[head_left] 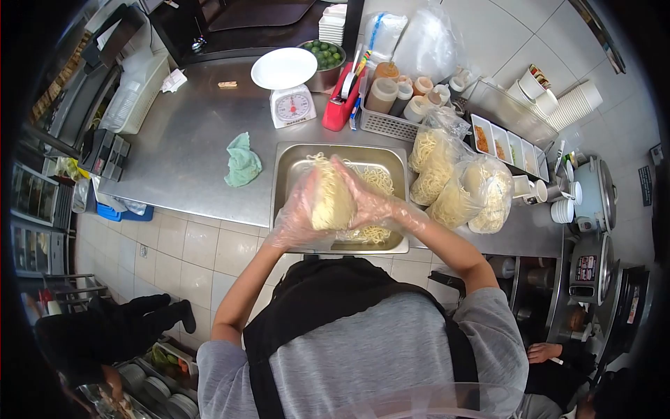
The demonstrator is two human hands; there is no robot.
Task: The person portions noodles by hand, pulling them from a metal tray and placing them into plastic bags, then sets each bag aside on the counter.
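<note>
A clump of pale yellow noodles is held up between my two hands, above a rectangular steel tray. My left hand, in a clear plastic glove, presses on the clump's left side. On the other side my right hand, gloved the same way, closes against it. Loose noodles lie in the tray, mostly on its right. Just right of the tray stand clear plastic bags of noodles. My fingertips are partly hidden by the clump and the crinkled gloves.
Behind the tray are a dial scale with a white plate, a red tape dispenser and a basket of sauce bottles. A green cloth lies to the left. Other people are at lower left and lower right.
</note>
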